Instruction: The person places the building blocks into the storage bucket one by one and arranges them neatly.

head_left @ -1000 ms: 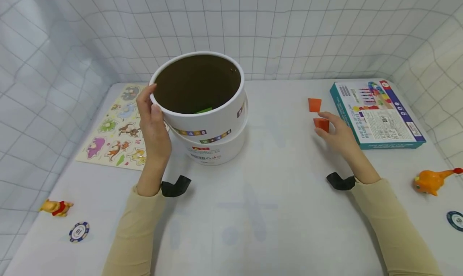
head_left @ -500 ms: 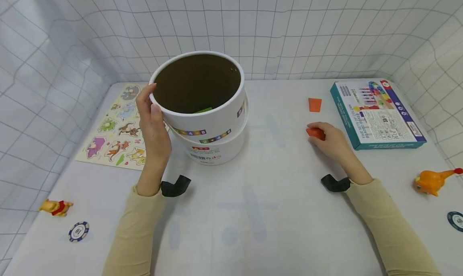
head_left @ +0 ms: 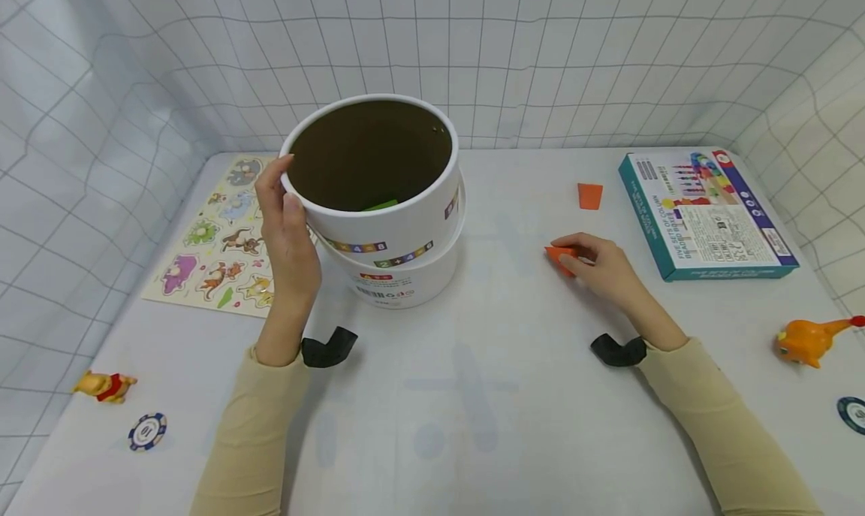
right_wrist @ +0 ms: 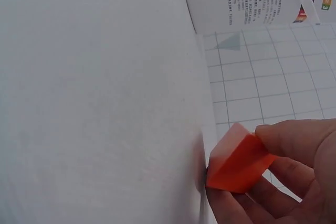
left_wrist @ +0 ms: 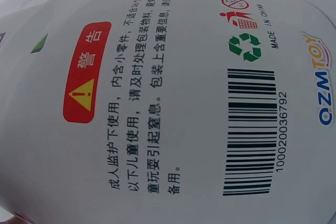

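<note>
My left hand [head_left: 290, 253] grips the rim of a round white tub [head_left: 405, 234] printed with small sums. Its lower white section [head_left: 399, 287] bears a red warning label and barcode, which fill the left wrist view. Whether these are two nested tubs I cannot tell. Deep inside shows a bit of something green [head_left: 381, 205]; the rest is dark. My right hand [head_left: 601, 272] pinches an orange block [right_wrist: 239, 163] with slanted sides between thumb and fingers, close to the white table. A second orange block [head_left: 590, 197] lies farther back, apart from the hand.
A teal-edged box [head_left: 709, 212] lies at the back right. An animal picture board [head_left: 216, 245] sits behind the left hand. Yellow bear figure [head_left: 106, 387] and poker chip [head_left: 147, 432] lie at left; an orange toy [head_left: 807, 342] and another chip [head_left: 853, 413] at right.
My right hand has taken hold of the nearer orange block and carried it left and towards me, turning it. The left hand stays on the tub's rim.
</note>
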The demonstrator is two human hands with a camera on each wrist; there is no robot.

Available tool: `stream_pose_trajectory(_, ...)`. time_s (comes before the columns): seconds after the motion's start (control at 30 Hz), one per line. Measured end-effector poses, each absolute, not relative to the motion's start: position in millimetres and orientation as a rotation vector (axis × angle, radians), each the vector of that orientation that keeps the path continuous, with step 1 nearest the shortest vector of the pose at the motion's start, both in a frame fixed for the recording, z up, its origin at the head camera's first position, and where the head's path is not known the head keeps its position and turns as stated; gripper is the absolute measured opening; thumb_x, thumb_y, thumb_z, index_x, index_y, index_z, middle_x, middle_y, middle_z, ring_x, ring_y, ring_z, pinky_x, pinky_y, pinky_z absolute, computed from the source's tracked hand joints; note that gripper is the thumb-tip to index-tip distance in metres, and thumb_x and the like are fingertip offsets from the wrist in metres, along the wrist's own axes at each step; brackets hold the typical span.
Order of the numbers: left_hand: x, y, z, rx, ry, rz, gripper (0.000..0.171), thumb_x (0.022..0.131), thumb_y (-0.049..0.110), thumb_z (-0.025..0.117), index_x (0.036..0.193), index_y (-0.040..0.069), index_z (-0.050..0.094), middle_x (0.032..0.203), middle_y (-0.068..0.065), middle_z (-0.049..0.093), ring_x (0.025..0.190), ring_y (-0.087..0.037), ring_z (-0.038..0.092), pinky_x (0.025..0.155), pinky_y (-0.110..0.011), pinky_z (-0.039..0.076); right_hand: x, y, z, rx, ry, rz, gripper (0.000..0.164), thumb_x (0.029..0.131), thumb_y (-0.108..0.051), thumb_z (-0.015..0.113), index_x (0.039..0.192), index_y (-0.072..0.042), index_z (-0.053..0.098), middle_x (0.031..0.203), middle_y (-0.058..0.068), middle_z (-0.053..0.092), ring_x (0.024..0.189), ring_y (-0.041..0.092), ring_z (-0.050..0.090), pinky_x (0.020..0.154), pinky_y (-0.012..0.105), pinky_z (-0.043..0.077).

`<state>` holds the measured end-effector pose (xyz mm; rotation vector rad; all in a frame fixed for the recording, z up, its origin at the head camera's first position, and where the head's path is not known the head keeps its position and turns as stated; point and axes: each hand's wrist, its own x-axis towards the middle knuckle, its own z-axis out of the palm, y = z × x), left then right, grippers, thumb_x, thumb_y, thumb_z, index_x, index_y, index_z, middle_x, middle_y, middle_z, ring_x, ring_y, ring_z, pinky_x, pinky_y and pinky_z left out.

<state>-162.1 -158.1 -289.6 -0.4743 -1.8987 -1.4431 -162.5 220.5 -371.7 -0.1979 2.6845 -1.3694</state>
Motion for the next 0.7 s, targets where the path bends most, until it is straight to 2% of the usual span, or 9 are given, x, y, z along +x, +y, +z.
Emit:
stream_pose_trajectory(0.2,-162.5,-158.2,-289.7,-0.465,-1.912,-1.444,0.067,0.087,0.055,0.034,0.127,0.002,0.033,0.132,-0.009,0.038,0.119,-0.027,0.035,0.097,-0.043,0.033,-160.3,216.9,-370.8,-0.175,2.558,-1.479,0.029,0.089,-0.022,0.052,0.116,-0.012,0.056,0.117,0.004,0.052,0.101,0.017,0.047,0.081,0.026,0.042)
stream_pose_trajectory(0.4,-162.5,-157.6,-289.1,-0.476,-1.904,-1.451,0.068,0.087,0.055,0.035,0.127,0.000,0.032,0.131,-0.011,0.037,0.119,-0.028,0.035,0.097,-0.037,0.034,-158.4,212.3,-366.4,-0.156,2.470,-1.539,0.031,0.089,-0.028,0.052,0.116,-0.012,0.057,0.118,0.002,0.051,0.102,0.016,0.044,0.078,0.027,0.041)
stream_pose_trajectory(0.53,-161.2,-156.1,-287.2,-0.478,-1.904,-1.449,0.071,0.086,0.056,0.034,0.126,-0.002,0.031,0.131,-0.014,0.037,0.119,-0.028,0.035,0.097,-0.033,0.034,-157.3,210.7,-364.1,-0.157,2.401,-1.603,0.035,0.090,-0.030,0.050,0.117,-0.009,0.054,0.116,0.006,0.051,0.098,0.018,0.044,0.076,0.022,0.043)
stream_pose_trajectory(0.7,-160.0,-155.4,-286.0,-0.482,-1.899,-1.442,0.075,0.086,0.058,0.034,0.125,-0.005,0.030,0.131,-0.017,0.036,0.118,-0.028,0.035,0.097,-0.035,0.033,-154.9,207.5,-358.2,-0.112,2.291,-1.708,0.038,0.090,-0.031,0.050,0.118,-0.007,0.052,0.116,0.006,0.049,0.097,0.018,0.046,0.079,0.020,0.046)
